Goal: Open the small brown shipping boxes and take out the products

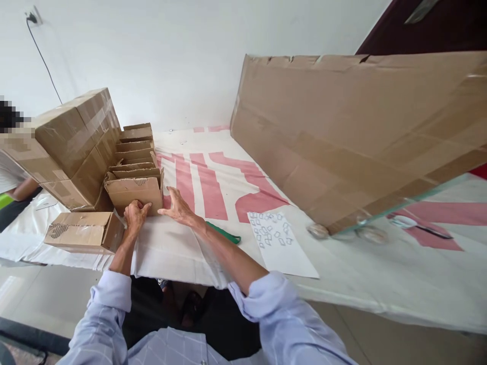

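A small cardboard box (133, 193) with raised flaps stands in front of me on the cloth-covered table. Against its lower front face rests my left hand (134, 218), fingers curled in and thumb pointing right. What those fingers hold, if anything, is hidden. Close by the box's right side is my right hand (178, 208), thumb and fingers spread, with nothing in it. Behind the front box, several more cardboard boxes with raised flaps (136, 147) form a row. A closed, taped carton (79, 230) lies left of my left hand.
Large taped cartons (64, 147) are stacked at the left, with a person partly visible beyond. A big cardboard sheet (342, 132) leans on the right. Paper with small drawings (279, 243), a green strap-like item (224, 233) and a spoon-like object (418, 225) lie on the table (361, 284).
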`<state>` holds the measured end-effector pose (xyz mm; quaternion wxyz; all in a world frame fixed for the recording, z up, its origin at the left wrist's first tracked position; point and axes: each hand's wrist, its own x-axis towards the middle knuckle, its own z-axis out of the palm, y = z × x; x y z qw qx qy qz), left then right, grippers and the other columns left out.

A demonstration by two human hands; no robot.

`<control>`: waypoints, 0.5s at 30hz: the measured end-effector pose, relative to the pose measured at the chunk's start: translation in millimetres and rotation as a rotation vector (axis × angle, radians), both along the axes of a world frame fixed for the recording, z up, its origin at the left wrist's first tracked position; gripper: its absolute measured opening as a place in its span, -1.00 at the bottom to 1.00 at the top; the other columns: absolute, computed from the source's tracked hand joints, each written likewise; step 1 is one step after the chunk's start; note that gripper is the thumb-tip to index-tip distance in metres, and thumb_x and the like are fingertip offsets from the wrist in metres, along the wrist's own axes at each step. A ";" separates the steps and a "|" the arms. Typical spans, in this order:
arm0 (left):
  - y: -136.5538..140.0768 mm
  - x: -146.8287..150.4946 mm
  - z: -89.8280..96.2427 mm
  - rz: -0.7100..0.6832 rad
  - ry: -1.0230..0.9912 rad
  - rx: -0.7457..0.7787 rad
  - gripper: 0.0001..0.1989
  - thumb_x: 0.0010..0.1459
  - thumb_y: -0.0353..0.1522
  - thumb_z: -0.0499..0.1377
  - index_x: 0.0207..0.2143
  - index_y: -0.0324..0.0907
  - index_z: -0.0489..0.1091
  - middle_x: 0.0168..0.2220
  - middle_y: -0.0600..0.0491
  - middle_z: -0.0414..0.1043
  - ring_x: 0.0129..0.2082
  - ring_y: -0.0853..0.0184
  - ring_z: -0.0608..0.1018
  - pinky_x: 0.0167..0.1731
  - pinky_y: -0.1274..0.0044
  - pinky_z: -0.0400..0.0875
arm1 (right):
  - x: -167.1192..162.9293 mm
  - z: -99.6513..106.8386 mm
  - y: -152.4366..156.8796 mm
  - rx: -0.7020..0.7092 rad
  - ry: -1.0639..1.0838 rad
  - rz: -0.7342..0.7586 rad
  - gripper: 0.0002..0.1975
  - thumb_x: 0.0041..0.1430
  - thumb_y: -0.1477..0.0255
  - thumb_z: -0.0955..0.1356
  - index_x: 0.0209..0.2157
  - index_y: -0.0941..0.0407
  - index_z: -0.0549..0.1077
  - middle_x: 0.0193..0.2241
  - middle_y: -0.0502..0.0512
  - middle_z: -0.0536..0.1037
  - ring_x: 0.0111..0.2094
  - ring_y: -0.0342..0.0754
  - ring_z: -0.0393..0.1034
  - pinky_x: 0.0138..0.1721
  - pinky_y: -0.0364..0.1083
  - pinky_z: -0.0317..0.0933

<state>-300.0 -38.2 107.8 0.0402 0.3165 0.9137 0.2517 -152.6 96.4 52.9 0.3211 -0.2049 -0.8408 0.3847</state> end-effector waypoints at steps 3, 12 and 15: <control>14.8 -7.5 -7.5 0.008 0.005 0.029 -0.69 0.25 -0.04 0.33 -0.37 -0.06 0.51 -0.17 -0.19 0.69 0.03 -0.11 0.68 -0.04 0.28 0.47 | 39.5 -19.7 -15.6 0.059 -0.026 -0.003 -0.09 0.22 0.27 0.55 0.51 0.04 0.19 0.47 0.39 0.26 0.51 0.32 0.16 0.49 0.34 0.16; 77.0 -33.2 -12.6 0.030 -0.026 0.110 -0.70 0.24 -0.06 0.31 -0.28 -0.10 0.55 -0.05 -0.29 0.67 0.11 -0.16 0.62 0.09 0.17 0.45 | 115.8 -78.2 -48.9 0.229 -0.154 -0.098 -0.42 0.34 0.36 0.44 0.36 0.10 0.43 0.37 0.40 0.45 0.40 0.35 0.33 0.43 0.40 0.24; 97.7 -44.8 -7.4 0.037 -0.039 0.134 -0.71 0.22 -0.08 0.32 -0.27 -0.12 0.54 -0.01 -0.34 0.66 0.13 -0.22 0.60 0.11 0.11 0.43 | 117.5 -83.4 -51.8 0.285 -0.159 -0.090 -0.50 0.36 0.39 0.42 0.30 0.13 0.49 0.31 0.43 0.50 0.34 0.36 0.39 0.38 0.41 0.28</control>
